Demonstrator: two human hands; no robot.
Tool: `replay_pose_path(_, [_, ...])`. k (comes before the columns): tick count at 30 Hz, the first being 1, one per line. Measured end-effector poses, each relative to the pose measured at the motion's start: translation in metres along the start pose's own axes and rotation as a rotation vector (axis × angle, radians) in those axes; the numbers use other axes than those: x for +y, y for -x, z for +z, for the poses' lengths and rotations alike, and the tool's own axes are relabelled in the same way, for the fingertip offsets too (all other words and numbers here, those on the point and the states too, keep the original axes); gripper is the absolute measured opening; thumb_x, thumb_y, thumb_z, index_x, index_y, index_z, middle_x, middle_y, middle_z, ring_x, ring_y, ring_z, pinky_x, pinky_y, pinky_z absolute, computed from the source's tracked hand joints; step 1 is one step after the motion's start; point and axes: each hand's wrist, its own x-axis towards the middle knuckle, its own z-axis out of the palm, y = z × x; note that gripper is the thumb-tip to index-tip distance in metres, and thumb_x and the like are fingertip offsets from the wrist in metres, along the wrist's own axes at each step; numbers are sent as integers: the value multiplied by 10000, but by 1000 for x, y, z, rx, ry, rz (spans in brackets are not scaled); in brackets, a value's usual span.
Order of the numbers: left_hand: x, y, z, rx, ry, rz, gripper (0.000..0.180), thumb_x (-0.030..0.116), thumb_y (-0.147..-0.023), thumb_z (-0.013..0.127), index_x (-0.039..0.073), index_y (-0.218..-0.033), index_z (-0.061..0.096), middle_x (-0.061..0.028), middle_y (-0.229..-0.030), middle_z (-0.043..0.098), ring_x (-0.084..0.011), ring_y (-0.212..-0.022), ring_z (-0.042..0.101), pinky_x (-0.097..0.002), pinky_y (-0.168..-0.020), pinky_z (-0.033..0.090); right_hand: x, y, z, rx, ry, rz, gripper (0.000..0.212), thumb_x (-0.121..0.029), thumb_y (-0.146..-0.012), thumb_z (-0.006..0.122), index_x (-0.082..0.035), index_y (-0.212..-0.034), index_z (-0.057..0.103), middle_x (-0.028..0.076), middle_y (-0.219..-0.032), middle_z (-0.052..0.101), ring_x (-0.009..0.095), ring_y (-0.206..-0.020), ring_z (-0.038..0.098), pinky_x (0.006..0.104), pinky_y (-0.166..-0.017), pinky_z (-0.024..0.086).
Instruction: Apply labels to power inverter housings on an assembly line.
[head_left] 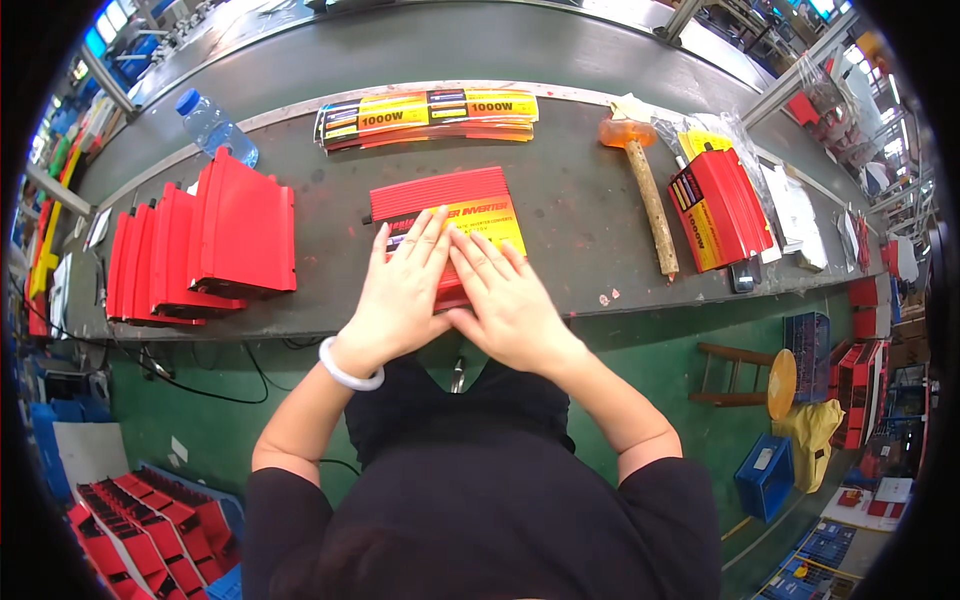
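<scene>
A red power inverter (440, 190) with ribbed sides and a yellow-and-black label (507, 222) lies flat at the middle of the bench's near edge. Both palms press down on its labelled face, covering much of it. My left hand (400, 295), below a white bracelet, lies flat with fingers stretched out toward the far side. Beside it my right hand (515, 305) lies the same way, the fingertips of the two almost meeting. Behind the inverter is a stack of yellow, red and black printed labels (420, 118).
Several red inverter housings (240, 225) stand at the left, near a water bottle (215, 128). To the right lie a wooden-handled mallet (650, 200) and a labelled red inverter (722, 210). A wooden stool (782, 384) and a blue crate (765, 475) stand on the green floor.
</scene>
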Motion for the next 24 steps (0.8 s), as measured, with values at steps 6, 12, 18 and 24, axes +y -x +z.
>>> replay_pose_path(6, [-16,24,-2,88,-45,-162,884,527,-764,693,45,-1434,380,-146,-1537,295,-296,-1426,275,-560,-1128,175,21,25,-12,-22,161,88,715,-361,-854,640,1,-1413,381,144,-1490,369,294,-1386,338,510,-1128,222])
replay_pose_path(12, [-42,60,13,121,67,-468,942,613,-849,553,-74,-1441,297,-210,-1559,196,-340,-1448,187,-555,-1140,114,60,47,1,77,192,408,597,-384,-920,548,53,-1321,480,205,-1442,413,373,-1371,332,542,-1113,213])
replay_pose_path(18, [-23,22,2,274,151,-293,556,265,-951,499,49,-1446,371,-97,-1549,292,-274,-1438,251,-522,-1144,148,14,-25,-9,89,10,25,521,-267,-941,499,-10,-1389,433,156,-1492,367,330,-1398,311,477,-1139,217])
replay_pose_path(24, [-25,15,5,102,-12,-241,553,293,-944,505,72,-1439,393,-56,-1536,327,-250,-1437,261,-534,-1142,140,15,-42,20,-70,94,-87,655,-411,-952,489,18,-1428,357,147,-1521,322,287,-1425,269,450,-1162,181])
